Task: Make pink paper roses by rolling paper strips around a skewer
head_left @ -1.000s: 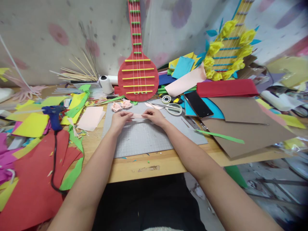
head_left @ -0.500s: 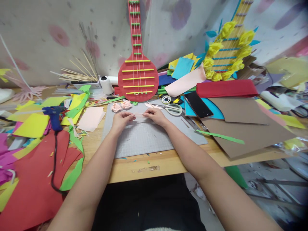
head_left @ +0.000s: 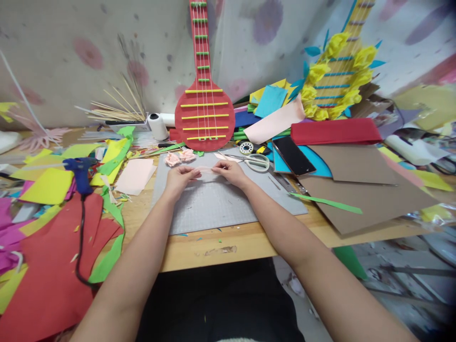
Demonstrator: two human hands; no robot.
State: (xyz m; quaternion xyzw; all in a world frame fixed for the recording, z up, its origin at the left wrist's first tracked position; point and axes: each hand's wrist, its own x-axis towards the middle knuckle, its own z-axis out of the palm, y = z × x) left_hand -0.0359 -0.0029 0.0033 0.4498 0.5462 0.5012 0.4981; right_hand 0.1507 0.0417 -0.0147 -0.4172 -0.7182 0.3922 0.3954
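Between my two hands is a small pale pink strip of paper (head_left: 205, 169), held just above the grey cutting mat (head_left: 217, 204). My left hand (head_left: 181, 180) pinches its left end, and my right hand (head_left: 230, 172) pinches the right end. Two pink paper flowers (head_left: 179, 157) lie at the mat's far edge, just beyond my left fingers. To the right of my right hand rest scissors (head_left: 257, 162) with pale handles. A red paper lute (head_left: 204, 116) with yellow bars and white strings stands upright behind the mat.
On the left, a blue glue gun (head_left: 81, 173) lies among paper scraps, near pale pink sheets (head_left: 135, 176) and red paper (head_left: 60, 266). To the right are a phone (head_left: 294, 156), brown card (head_left: 370, 199) and a green strip (head_left: 326, 203). A yellow-flowered instrument (head_left: 333, 80) leans behind.
The pink strip shows slightly more between my fingers and looks a little more curved. Both hands stay almost in the same place.
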